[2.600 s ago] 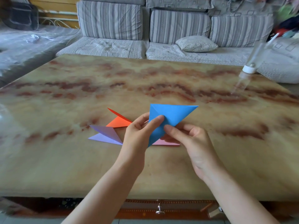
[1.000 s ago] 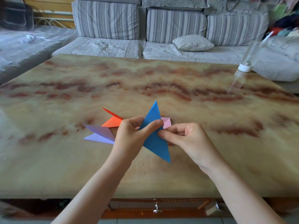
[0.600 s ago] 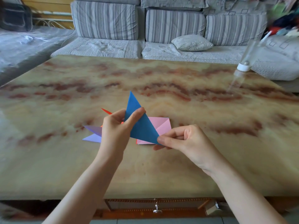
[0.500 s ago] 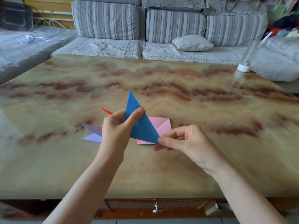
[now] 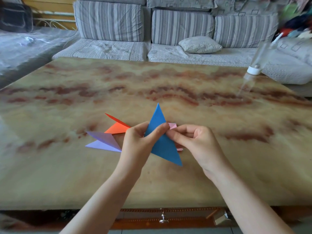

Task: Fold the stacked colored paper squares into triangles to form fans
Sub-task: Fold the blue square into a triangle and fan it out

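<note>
On the table (image 5: 67, 174), far left, lies a purple paper (image 5: 103, 141), with an orange paper (image 5: 117, 128) just behind it. My left hand (image 5: 136, 144) pinches the blue triangle (image 5: 162, 141) between thumb and curled fingers. My right hand (image 5: 197, 142) pinches its other edge. A bit of pink paper (image 5: 172, 125) peeks out behind.

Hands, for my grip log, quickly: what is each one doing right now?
Left hand: closed, pinching the blue paper triangle.
Right hand: closed, pinching the same triangle at its right edge.
</note>
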Motion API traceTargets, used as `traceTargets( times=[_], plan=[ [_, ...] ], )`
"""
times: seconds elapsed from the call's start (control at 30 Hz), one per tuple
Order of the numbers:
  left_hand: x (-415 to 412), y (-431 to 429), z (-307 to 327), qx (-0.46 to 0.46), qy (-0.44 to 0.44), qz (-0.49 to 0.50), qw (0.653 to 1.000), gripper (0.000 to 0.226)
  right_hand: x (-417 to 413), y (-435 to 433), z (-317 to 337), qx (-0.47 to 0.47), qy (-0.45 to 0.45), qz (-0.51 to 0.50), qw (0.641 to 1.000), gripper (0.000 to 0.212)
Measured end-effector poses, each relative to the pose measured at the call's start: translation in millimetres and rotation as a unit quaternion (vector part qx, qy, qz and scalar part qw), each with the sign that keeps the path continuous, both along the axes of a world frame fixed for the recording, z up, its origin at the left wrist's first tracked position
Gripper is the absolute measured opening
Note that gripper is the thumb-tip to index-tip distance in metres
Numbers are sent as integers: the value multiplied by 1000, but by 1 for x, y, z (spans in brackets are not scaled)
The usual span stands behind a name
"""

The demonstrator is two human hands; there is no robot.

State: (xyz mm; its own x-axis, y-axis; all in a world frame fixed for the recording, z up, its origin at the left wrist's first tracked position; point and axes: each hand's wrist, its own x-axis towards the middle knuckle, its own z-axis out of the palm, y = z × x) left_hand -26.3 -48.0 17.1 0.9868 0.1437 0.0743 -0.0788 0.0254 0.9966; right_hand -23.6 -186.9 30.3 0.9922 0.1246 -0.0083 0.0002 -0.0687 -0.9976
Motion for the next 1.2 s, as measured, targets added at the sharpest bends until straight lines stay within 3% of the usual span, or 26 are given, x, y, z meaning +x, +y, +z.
traceTargets(
  times=[0.07, 0.3, 0.57, 1.2],
  plan=[
    [-1, 0, 1, -6, 14, -13, 1000, 15, 0, 2, -2, 4, 4, -4, 1000, 9],
    [1, 2, 2, -27, 25, -6, 999, 38, -4, 3, -2, -39, -56, -28, 997, 10],
    [-2, 1, 7, -57, 35, 24, 997, 13, -6, 6, -2, -67, -72, -37, 995, 10],
    [16, 26, 13, -100, 1, 86, 991, 8, -9, 3, -9, -60, -68, -31, 995, 7]
  ],
)
